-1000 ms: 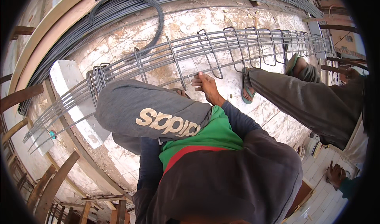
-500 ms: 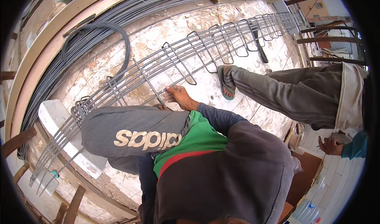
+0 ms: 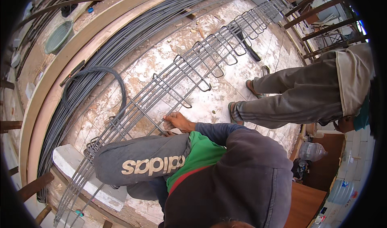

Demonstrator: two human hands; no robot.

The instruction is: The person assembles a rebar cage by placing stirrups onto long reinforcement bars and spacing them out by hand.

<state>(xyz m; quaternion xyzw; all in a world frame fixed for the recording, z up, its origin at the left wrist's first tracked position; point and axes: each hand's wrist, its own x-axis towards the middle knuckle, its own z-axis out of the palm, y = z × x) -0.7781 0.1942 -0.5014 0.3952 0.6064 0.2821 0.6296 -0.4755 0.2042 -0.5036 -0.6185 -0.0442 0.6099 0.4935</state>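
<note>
My right hand point(image 3: 176, 122) is closed, its fingers pinched at the lower end of a bent steel stirrup point(image 3: 143, 114). That stirrup hangs around the long bars of a rebar cage point(image 3: 163, 85), which runs diagonally from lower left to upper right. Several more stirrups are spaced along the cage towards the far end, and a cluster sits bunched near my knee point(image 3: 105, 157). My left sleeve goes down beside my legs; my left hand is hidden. A small skin-coloured patch shows below my right hand, too little of it to identify.
Long loose rebar point(image 3: 100, 62) lies left of the cage, with a coil of thin rod point(image 3: 121, 83) and timber planks point(image 3: 30, 103) alongside. A white block point(image 3: 66, 159) is under the cage's near end. Another person in grey trousers point(image 3: 290, 107) stands right. Water bottles point(image 3: 312, 150) lie lower right.
The view has shifted, bringing a green basin and more of the lower right into sight. The other person's second foot now shows. My right hand stays at the stirrup, its fingers more curled.
</note>
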